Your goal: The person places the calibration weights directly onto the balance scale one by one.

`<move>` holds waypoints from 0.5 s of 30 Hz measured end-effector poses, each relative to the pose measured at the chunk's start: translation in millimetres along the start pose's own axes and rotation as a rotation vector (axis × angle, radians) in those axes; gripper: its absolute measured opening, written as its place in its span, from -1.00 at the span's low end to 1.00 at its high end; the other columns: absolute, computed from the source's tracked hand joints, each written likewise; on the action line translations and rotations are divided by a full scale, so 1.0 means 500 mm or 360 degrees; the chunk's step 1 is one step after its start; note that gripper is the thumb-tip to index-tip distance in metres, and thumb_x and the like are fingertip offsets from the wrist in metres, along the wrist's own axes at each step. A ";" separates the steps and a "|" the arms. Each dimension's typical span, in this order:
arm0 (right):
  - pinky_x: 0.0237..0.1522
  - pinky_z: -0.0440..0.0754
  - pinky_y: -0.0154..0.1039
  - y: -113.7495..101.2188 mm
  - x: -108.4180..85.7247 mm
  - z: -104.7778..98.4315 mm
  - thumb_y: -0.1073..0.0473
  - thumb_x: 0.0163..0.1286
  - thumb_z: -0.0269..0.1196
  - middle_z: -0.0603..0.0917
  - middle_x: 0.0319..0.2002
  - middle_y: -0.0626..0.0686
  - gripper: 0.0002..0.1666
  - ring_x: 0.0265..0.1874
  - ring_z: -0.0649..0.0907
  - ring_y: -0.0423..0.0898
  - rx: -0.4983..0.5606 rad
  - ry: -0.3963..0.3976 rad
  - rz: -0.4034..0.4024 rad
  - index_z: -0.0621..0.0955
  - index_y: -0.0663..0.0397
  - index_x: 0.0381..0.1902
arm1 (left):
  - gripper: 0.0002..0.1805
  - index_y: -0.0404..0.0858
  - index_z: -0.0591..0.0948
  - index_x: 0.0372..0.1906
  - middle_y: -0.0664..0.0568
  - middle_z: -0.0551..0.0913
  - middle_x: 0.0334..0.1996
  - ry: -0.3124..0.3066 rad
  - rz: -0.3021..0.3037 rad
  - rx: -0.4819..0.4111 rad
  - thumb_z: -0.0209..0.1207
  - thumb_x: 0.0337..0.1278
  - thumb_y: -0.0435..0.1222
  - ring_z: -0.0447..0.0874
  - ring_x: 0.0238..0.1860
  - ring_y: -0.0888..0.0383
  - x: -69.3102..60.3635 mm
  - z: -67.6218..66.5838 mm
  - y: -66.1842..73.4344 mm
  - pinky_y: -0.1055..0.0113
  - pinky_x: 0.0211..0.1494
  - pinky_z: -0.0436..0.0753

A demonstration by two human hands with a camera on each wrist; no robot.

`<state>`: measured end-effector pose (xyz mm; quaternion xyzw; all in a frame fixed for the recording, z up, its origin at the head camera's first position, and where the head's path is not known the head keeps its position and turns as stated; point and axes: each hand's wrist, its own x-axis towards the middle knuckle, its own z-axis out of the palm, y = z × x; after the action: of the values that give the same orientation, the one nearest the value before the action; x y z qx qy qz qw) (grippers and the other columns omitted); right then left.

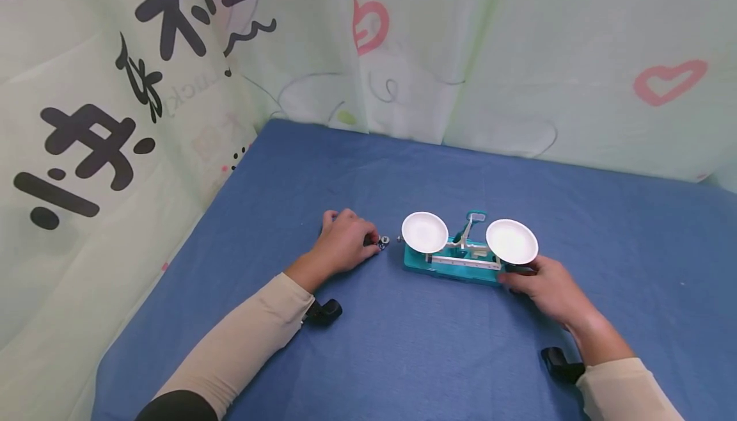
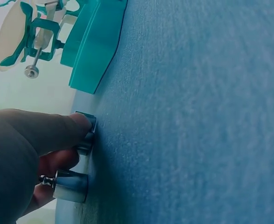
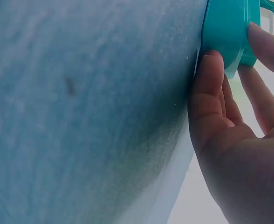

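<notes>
In the head view a small balance scale (image 1: pixel 451 269) with a teal base and two white pans, a left pan (image 1: pixel 425 233) and a right pan (image 1: pixel 512 242), stands on the blue cloth. My right hand (image 1: pixel 549 290) grips the right end of its base; the right wrist view shows thumb and fingers around the teal end (image 3: pixel 225 35). Left of the scale, my left hand (image 1: pixel 345 242) holds its thumb and fingers around small metal weights (image 1: pixel 384 240). In the left wrist view the thumb lies on one weight, and a knobbed weight (image 2: pixel 71 185) stands beside the fingers.
A blue cloth (image 1: pixel 403 344) covers the table. Pale printed curtains (image 1: pixel 518 56) hang behind it and along the left side. Black wrist mounts, one on the left wrist (image 1: pixel 325 312) and one on the right (image 1: pixel 560 365), stick out above the cloth.
</notes>
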<state>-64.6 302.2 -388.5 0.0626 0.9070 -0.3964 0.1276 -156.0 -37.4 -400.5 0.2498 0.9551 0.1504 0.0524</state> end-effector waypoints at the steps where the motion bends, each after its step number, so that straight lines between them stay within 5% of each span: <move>1: -0.22 0.54 -0.19 0.000 0.000 0.001 0.08 0.34 0.38 0.69 -0.15 0.21 -0.36 -0.26 0.61 -0.03 -0.0001 0.0003 -0.0002 0.50 0.50 0.16 | -0.90 0.02 0.72 -0.30 0.23 0.68 -0.31 -0.0002 -0.0007 0.0001 0.38 0.20 -0.09 0.44 0.04 0.05 0.000 0.001 0.000 -0.21 0.30 0.14; 15: -0.13 0.54 -0.15 -0.005 -0.011 0.016 0.05 0.30 0.41 0.63 0.03 0.33 -0.24 -0.15 0.61 0.05 0.0050 -0.0015 0.0025 0.44 0.48 0.26 | -0.92 0.00 0.69 -0.32 0.21 0.64 -0.38 0.0017 0.0013 0.0057 0.35 0.23 -0.12 0.46 0.00 0.05 0.000 0.009 0.001 -0.23 0.29 0.16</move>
<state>-58.7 294.6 -390.2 0.0698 0.8995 -0.4100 0.1341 -154.9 -35.6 -404.3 0.2537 0.9569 0.1349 0.0422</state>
